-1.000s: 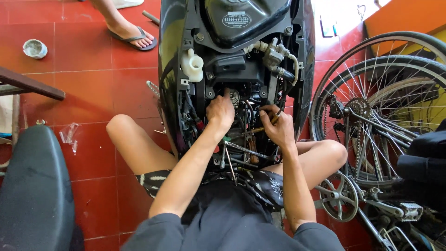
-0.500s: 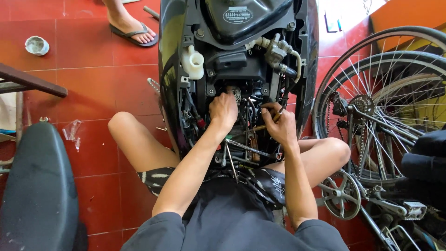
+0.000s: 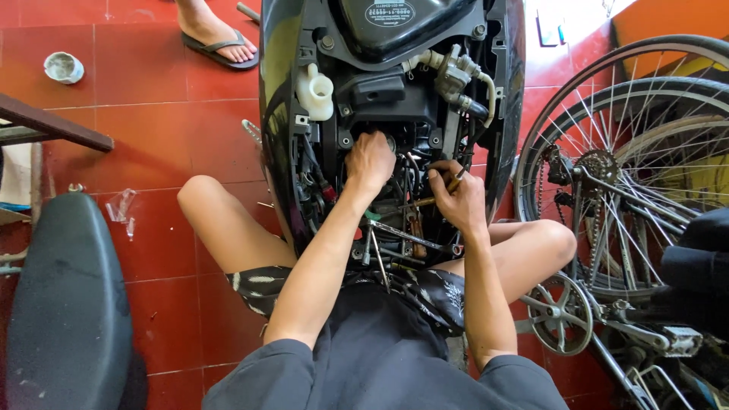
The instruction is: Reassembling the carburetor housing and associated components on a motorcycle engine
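An opened black scooter (image 3: pixel 281 91) stands in front of me with its engine bay (image 3: pixel 395 106) and wiring exposed. My left hand (image 3: pixel 370 162) reaches into the middle of the bay, fingers curled on a part I cannot make out. My right hand (image 3: pixel 456 197) grips a thin screwdriver-like tool (image 3: pixel 439 191), its tip pointing left into the wiring. A white plastic reservoir (image 3: pixel 315 91) sits at the upper left of the bay. I sit on the red tiled floor (image 3: pixel 152 114) with my knees at either side of the scooter.
A bicycle's spoked wheel (image 3: pixel 645 175), sprocket and crank (image 3: pixel 562 311) stand close on the right. A detached black scooter seat (image 3: pixel 64 304) lies at the left. Another person's sandalled foot (image 3: pixel 216 34) is at the top, a small white cup (image 3: pixel 63 67) at far left.
Both hands stay inside the engine bay with only slight shifts. My view has drifted a little, so the scooter sits slightly lower in the picture.
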